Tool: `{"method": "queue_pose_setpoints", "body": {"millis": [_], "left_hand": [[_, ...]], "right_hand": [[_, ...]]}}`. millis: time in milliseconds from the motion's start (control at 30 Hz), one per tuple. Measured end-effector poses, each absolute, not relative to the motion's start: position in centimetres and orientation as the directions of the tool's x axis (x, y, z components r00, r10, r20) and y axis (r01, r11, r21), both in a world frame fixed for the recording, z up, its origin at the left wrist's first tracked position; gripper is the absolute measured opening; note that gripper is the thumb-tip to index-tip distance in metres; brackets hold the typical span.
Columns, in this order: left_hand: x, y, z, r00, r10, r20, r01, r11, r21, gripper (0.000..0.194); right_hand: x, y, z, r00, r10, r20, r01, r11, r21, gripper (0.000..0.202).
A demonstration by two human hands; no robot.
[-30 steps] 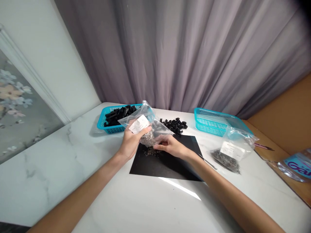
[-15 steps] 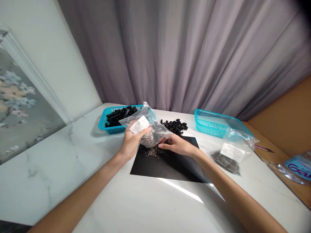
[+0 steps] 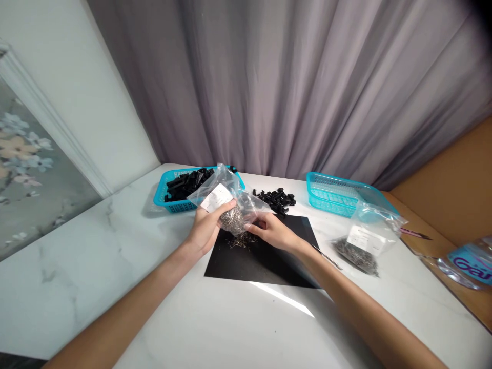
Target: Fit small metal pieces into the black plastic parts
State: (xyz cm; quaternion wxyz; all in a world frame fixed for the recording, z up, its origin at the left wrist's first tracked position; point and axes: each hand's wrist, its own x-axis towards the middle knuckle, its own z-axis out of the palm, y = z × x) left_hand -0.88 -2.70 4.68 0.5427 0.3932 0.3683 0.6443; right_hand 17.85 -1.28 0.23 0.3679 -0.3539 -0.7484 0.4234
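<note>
My left hand is wrapped round a clear plastic bag with a white label, filled with small shiny metal pieces. My right hand pinches the bag's right side, fingers partly hidden behind the plastic. Beneath the bag, a small heap of loose metal pieces lies on a black mat. The pieces are too small for me to tell their exact kind. The bag is tilted above the heap.
Behind the bag stands a blue basket of black plastic parts. More black parts lie piled past the mat. At right are another blue basket, a second labelled bag, a thin metal tool and a plastic bottle.
My right hand has shifted slightly left along the bag. The bag's contents sit a little more to the right, and the thin metal tool has come into sight beside my right forearm.
</note>
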Motion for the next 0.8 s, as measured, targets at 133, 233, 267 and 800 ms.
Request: {"method": "queue_pose_setpoints", "body": {"millis": [133,233,267,800], "left_hand": [[-0.9,-2.6,4.6,-0.09,0.99,0.105,-0.42,-0.134,0.898,0.042],[-0.9,-2.5,4.6,-0.101,0.989,0.106,-0.426,-0.139,0.894,0.038],[-0.9,-2.5,4.6,-0.106,0.989,0.106,-0.427,-0.142,0.893,0.038],[-0.8,-2.7,5.5,-0.145,0.987,0.072,-0.447,-0.131,0.885,0.041]], "right_hand": [[17.4,-1.5,0.0,-0.494,0.844,0.21,0.141,0.316,-0.938,0.035],[17.4,-1.8,0.3,-0.492,0.85,0.188,0.099,0.269,-0.958,0.037],[17.4,-1.8,0.4,-0.491,0.852,0.183,0.108,0.268,-0.957,0.039],[18.8,-1.6,0.7,-0.595,0.786,0.166,0.304,0.411,-0.859,0.037]]}}
